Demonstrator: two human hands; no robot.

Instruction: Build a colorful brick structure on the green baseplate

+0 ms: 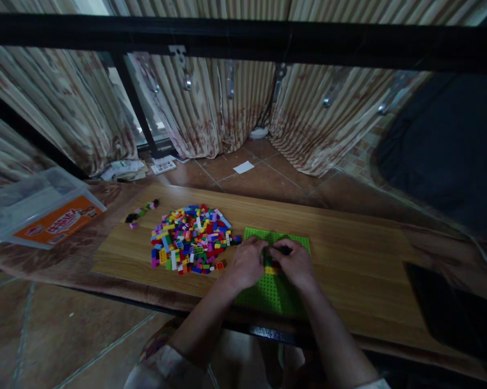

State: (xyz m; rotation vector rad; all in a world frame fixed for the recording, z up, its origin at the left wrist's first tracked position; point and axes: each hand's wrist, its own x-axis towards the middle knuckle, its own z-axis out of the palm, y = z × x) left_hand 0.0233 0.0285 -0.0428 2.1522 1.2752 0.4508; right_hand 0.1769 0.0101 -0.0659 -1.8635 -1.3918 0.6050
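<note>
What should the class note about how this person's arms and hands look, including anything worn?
The left hand and right hand are bare, without gloves. A pale sleeve with a patterned edge ends near the left elbow; another pale sleeve shows at the right arm.

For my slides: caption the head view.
Left hand and right hand meet over bricks on a green baseplate, beside a colourful brick pile.
</note>
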